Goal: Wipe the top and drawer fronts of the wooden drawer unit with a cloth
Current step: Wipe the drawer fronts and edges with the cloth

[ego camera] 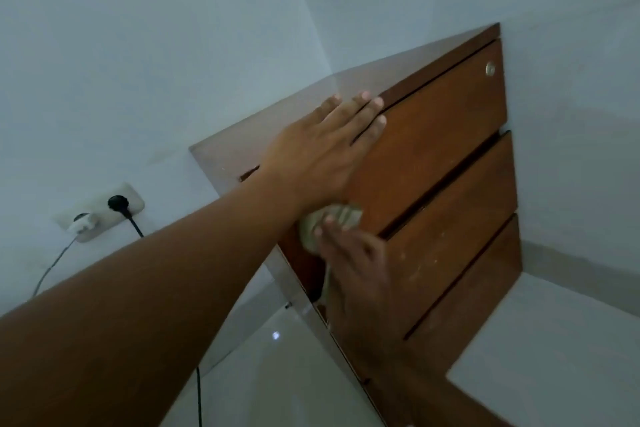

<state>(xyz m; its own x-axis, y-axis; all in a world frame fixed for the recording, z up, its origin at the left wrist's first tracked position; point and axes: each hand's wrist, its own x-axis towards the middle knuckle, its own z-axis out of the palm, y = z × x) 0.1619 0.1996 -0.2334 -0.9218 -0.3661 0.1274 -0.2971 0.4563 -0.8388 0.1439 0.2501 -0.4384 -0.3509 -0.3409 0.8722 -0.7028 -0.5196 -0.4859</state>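
1. Your left hand [325, 149] lies flat, fingers straight, across the top front edge of the wooden drawer unit [460, 218], likely bracing it.
2. Your right hand [356, 260] grasps the bunched cloth [332, 218], pressing it against the top drawer front [433, 121] to wipe.
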